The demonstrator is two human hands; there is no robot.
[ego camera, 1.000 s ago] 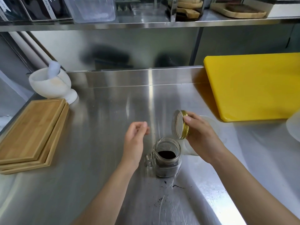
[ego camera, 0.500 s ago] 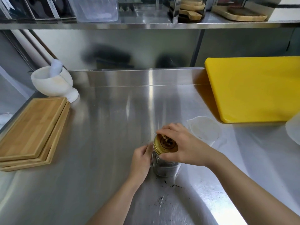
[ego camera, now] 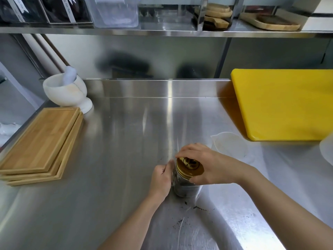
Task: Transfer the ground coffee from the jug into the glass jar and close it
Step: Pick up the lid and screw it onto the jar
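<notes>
Gold metal is showing under my right hand (ego camera: pixel 210 166), whose fingers are curling around the rim of the lid (ego camera: pixel 189 165) sitting on the glass jar (ego camera: pixel 185 186). My left hand (ego camera: pixel 162 179) is wrapping closed against the jar's left side, steadying it upright on the steel counter (ego camera: pixel 126 141). Dark coffee is filling the jar's lower part, hard to make out behind my palms. Behind my right hand, the white jug (ego camera: pixel 230 144) is standing partly hidden.
</notes>
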